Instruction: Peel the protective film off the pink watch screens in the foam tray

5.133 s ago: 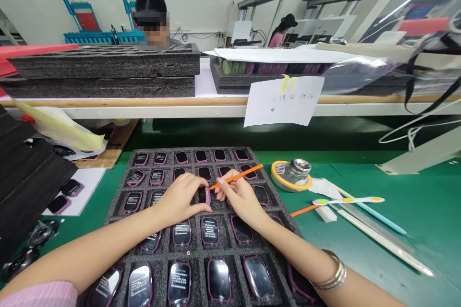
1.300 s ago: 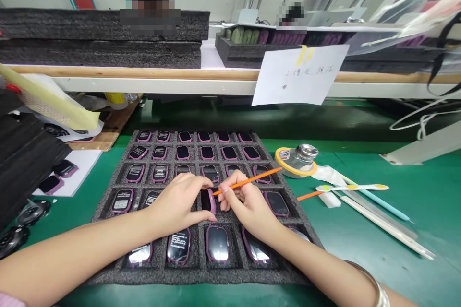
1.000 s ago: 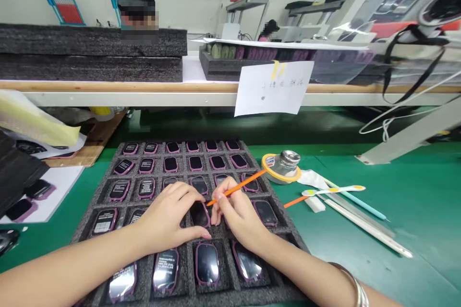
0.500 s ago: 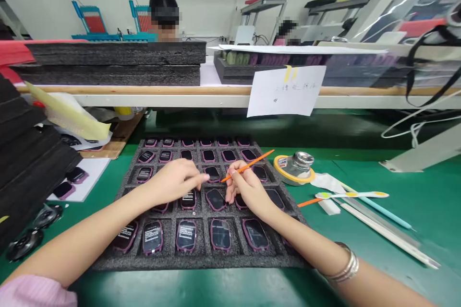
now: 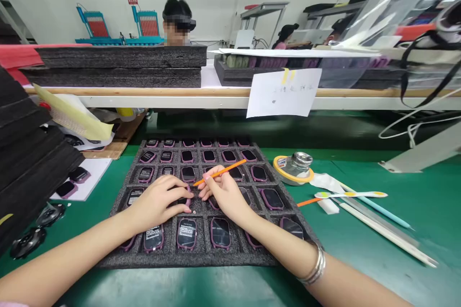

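Your left hand (image 5: 156, 204) has its fingers curled over a purple-framed smartwatch (image 5: 188, 197), which sits in the fourth pocket row of the black foam tray (image 5: 194, 261), counting from the far edge. Your right hand (image 5: 225, 194) is just beside it, with a narrow pinch on an orange stick (image 5: 223, 171), tip angled over the watch. More smartwatches (image 5: 187, 232) fill the nearby pockets. Right of the tray: a glass jar (image 5: 301, 163) on a yellow-rimmed roll of tape (image 5: 284, 172), and a toothbrush (image 5: 351, 194). Upper left of the frame: stacked foam sheets (image 5: 118, 57).
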{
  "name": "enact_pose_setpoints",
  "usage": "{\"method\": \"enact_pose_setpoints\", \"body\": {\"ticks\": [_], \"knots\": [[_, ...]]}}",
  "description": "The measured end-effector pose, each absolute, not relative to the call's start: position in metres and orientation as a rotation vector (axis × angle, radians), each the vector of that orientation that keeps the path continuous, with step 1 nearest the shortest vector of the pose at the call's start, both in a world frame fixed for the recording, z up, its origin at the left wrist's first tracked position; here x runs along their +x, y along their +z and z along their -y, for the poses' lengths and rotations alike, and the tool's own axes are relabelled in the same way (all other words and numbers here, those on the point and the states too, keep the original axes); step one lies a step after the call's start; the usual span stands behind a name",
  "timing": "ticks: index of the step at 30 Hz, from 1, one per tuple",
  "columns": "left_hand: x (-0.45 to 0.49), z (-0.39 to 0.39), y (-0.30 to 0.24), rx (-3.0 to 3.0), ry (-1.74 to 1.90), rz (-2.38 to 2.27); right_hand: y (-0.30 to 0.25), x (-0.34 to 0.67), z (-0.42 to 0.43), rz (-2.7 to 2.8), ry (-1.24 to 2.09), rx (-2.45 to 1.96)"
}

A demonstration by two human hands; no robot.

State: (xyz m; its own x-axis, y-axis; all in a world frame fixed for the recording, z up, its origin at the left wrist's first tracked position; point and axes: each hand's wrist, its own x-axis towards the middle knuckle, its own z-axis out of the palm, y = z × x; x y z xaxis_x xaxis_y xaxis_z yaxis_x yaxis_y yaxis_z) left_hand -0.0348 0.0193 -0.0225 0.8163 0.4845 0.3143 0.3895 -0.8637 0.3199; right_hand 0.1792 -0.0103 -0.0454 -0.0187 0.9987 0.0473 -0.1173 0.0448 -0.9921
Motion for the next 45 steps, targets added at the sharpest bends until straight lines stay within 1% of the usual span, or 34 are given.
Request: {"method": "enact_pose_setpoints", "body": {"ticks": [4,10,16,28,36,42,45], "knots": [[-0.034,-0.019,-0.023,2.716,0.572,-0.671,-0.045,0.18,0.017,1.197,1.238,-1.071],[-0.032,-0.018,-0.024,2.55,0.573,-0.872,-0.044,0.181,0.02,1.259,1.264,-1.067],[-0.034,-0.021,-0.025,2.598,0.565,-0.848,-0.046,0.176,0.019,1.272,1.221,-1.082],[-0.038,-0.034,-0.035,2.681,0.684,-0.934,-0.039,0.177,0.012,1.382,1.149,-1.112],[-0.041,-0.044,-0.04,2.692,0.707,-1.001,-0.034,0.18,0.01,1.474,1.039,-1.167],[-0.04,-0.049,-0.04,2.69,0.666,-0.942,-0.036,0.179,0.008,1.457,1.053,-1.119],[-0.035,-0.036,-0.033,2.71,0.711,-0.942,-0.032,0.181,0.008,1.4,1.07,-1.072]]}}
